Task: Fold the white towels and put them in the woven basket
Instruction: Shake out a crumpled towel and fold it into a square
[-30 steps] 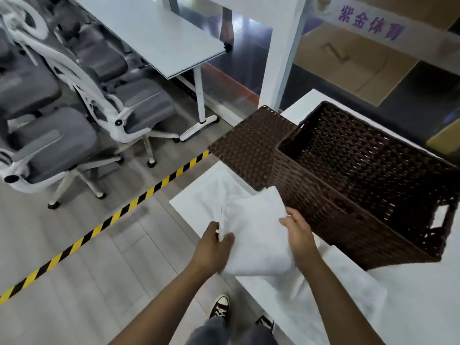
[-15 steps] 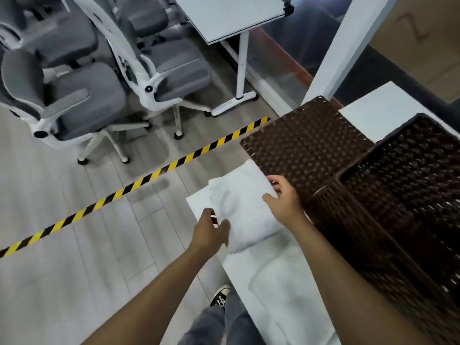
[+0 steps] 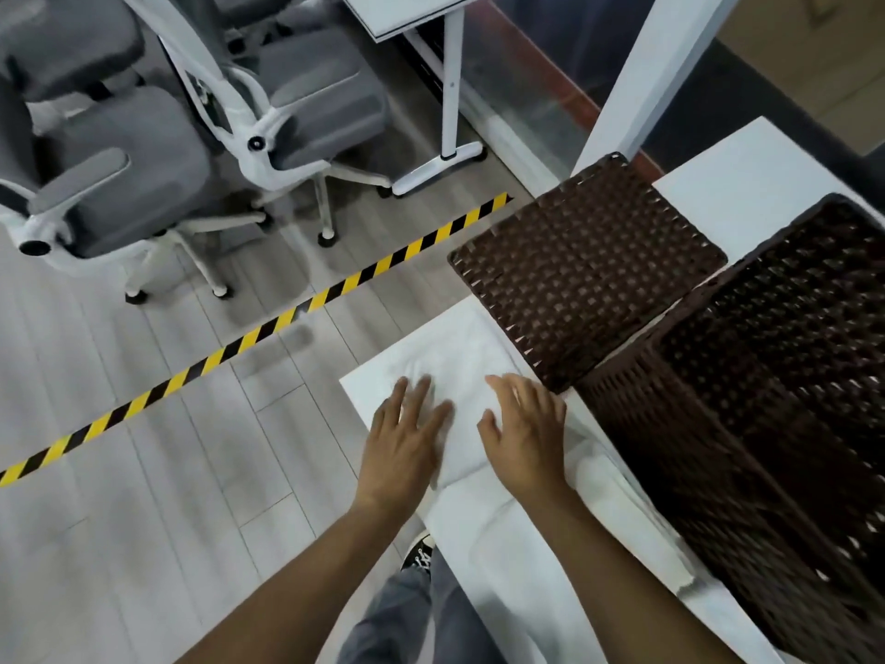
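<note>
A folded white towel (image 3: 462,376) lies flat on the corner of the white table (image 3: 747,184), just left of the basket lid. My left hand (image 3: 407,438) and my right hand (image 3: 527,428) both press down on it with straight, spread fingers. Another white towel (image 3: 550,543) lies spread on the table nearer to me, below my right forearm. The dark brown woven basket (image 3: 670,448) stands open at the right, and nothing shows in the part of its inside that I can see.
The basket's flat woven lid (image 3: 584,275) lies on the table beyond the folded towel, overhanging the edge. Grey office chairs (image 3: 143,174) and a white desk (image 3: 450,88) stand across a yellow-black floor tape (image 3: 268,328). My shoe (image 3: 419,553) is under the table edge.
The folded towel went from being held up in both hands to lying flat on the table corner. Both hands let go and now press it with flat fingers.
</note>
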Motion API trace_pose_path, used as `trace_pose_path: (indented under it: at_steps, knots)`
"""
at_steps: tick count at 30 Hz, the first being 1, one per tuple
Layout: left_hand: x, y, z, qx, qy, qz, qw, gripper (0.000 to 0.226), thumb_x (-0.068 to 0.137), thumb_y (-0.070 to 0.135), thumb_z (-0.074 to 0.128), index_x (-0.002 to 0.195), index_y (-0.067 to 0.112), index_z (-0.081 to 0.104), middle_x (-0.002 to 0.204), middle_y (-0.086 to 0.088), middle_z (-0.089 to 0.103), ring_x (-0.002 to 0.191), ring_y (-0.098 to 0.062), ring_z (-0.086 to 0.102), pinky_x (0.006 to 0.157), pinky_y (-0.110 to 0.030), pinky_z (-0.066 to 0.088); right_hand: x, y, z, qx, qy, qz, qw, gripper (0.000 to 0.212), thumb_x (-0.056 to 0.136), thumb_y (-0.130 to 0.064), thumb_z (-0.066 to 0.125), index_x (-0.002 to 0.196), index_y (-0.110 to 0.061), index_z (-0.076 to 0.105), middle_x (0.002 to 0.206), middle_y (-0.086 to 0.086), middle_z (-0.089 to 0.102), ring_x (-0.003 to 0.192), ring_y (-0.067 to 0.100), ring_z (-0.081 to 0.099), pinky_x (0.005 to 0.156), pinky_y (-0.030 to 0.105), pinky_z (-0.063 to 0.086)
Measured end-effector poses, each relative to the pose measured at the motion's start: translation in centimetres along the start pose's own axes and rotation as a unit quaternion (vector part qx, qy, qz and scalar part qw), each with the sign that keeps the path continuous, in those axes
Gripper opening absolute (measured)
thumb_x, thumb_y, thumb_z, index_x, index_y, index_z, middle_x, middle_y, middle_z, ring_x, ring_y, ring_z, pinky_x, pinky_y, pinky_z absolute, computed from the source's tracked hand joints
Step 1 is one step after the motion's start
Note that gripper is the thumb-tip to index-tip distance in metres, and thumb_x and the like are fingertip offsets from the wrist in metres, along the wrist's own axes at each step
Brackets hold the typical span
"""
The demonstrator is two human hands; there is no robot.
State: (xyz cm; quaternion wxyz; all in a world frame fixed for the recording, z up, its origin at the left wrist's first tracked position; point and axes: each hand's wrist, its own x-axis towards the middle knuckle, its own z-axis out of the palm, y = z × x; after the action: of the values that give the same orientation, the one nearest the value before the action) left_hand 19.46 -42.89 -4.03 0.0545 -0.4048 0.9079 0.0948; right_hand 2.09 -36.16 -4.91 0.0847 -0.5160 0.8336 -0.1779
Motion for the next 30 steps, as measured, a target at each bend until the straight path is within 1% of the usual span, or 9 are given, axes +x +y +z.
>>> trace_pose_path:
  at_steps: [2, 5, 6, 9, 12, 16, 20, 24, 30]
  knots:
    - [-0.1, -0.1, 0.3, 0.01, -0.031, 0.009, 0.999, 0.067, 0.088, 0.037, 0.074, 0.148, 0.026, 0.046, 0.162, -0.014, 0.03, 0.151, -0.041, 0.019, 0.117, -0.051, 0.029, -0.7, 0.4, 0.5, -0.015, -0.045, 0.009, 0.999, 0.045, 0.09, -0.032, 0.058, 0.133, -0.022, 0.06, 0.135, 0.001, 0.061, 0.126, 0.025, 0.055, 0.105, 0.046, 0.036]
    - [0.0, 0.1, -0.5, 0.002, -0.081, 0.004, 0.997, 0.058, 0.103, 0.038, 0.048, 0.156, 0.026, 0.029, 0.167, -0.012, 0.012, 0.153, -0.04, 0.002, 0.122, -0.05, 0.014, -1.0, 0.3, 0.5, -0.015, -0.077, 0.009, 0.997, 0.05, 0.095, -0.042, 0.05, 0.14, -0.021, 0.056, 0.143, 0.004, 0.058, 0.135, 0.025, 0.051, 0.111, 0.05, 0.036]
    - [0.0, 0.1, -0.8, -0.003, -0.081, 0.003, 0.997, 0.057, 0.102, 0.037, 0.048, 0.155, 0.026, 0.032, 0.167, -0.013, 0.015, 0.153, -0.041, 0.006, 0.122, -0.05, 0.016, -1.0, 0.1, 0.2, -0.012, -0.08, 0.008, 0.997, 0.05, 0.095, -0.041, 0.052, 0.141, -0.02, 0.055, 0.144, 0.006, 0.057, 0.136, 0.025, 0.05, 0.112, 0.049, 0.036]
    - [-0.3, 0.4, -2.5, -0.022, -0.059, 0.011, 0.998, 0.053, 0.092, 0.032, 0.065, 0.142, 0.024, 0.051, 0.156, -0.014, 0.041, 0.146, -0.043, 0.031, 0.114, -0.052, 0.033, -1.7, -0.6, -1.5, 0.011, -0.071, 0.011, 0.997, 0.052, 0.093, -0.03, 0.062, 0.143, -0.019, 0.054, 0.147, 0.007, 0.054, 0.136, 0.025, 0.049, 0.113, 0.045, 0.037]
    - [-1.2, 1.2, -4.9, -0.042, -0.004, 0.035, 0.998, 0.047, 0.084, 0.027, 0.075, 0.129, 0.022, 0.064, 0.144, -0.012, 0.056, 0.137, -0.041, 0.047, 0.107, -0.053, 0.043, -3.2, -1.6, -4.2, 0.033, -0.043, 0.017, 0.998, 0.052, 0.092, -0.025, 0.063, 0.142, -0.018, 0.054, 0.147, 0.007, 0.054, 0.134, 0.024, 0.05, 0.111, 0.042, 0.039]
    - [-3.3, 3.0, -8.7, -0.076, 0.07, 0.086, 0.991, 0.035, 0.087, 0.025, 0.072, 0.121, 0.022, 0.066, 0.138, -0.009, 0.059, 0.135, -0.039, 0.047, 0.108, -0.052, 0.043, -6.1, -2.4, -8.0, 0.049, 0.017, 0.038, 0.998, 0.05, 0.094, -0.029, 0.057, 0.143, -0.019, 0.054, 0.147, 0.005, 0.054, 0.132, 0.022, 0.051, 0.109, 0.039, 0.04]
    - [-5.3, 5.1, -11.4, -0.087, 0.103, 0.144, 0.98, 0.034, 0.087, 0.026, 0.069, 0.121, 0.024, 0.064, 0.137, -0.006, 0.058, 0.133, -0.036, 0.047, 0.105, -0.049, 0.043, -9.8, -2.6, -11.5, 0.056, 0.064, 0.081, 0.993, 0.051, 0.095, -0.031, 0.054, 0.145, -0.023, 0.051, 0.152, 0.001, 0.047, 0.138, 0.019, 0.043, 0.113, 0.039, 0.035]
    - [-7.0, 8.7, -13.2, -0.104, 0.107, 0.205, 0.967, 0.041, 0.086, 0.028, 0.068, 0.126, 0.027, 0.062, 0.141, -0.003, 0.055, 0.134, -0.035, 0.045, 0.105, -0.049, 0.041, -14.2, -1.9, -15.0, 0.033, 0.115, 0.121, 0.985, 0.054, 0.093, -0.029, 0.06, 0.146, -0.024, 0.05, 0.151, 0.001, 0.047, 0.136, 0.021, 0.046, 0.111, 0.04, 0.036]
    - [-10.1, 15.3, -14.2, -0.113, 0.111, 0.315, 0.936, 0.051, 0.082, 0.025, 0.071, 0.132, 0.026, 0.06, 0.14, -0.005, 0.055, 0.133, -0.033, 0.048, 0.103, -0.049, 0.045, -21.9, 1.0, -19.3, 0.016, 0.164, 0.216, 0.962, 0.059, 0.093, -0.039, 0.057, 0.15, -0.027, 0.046, 0.16, 0.0, 0.037, 0.14, 0.022, 0.043, 0.117, 0.04, 0.03]
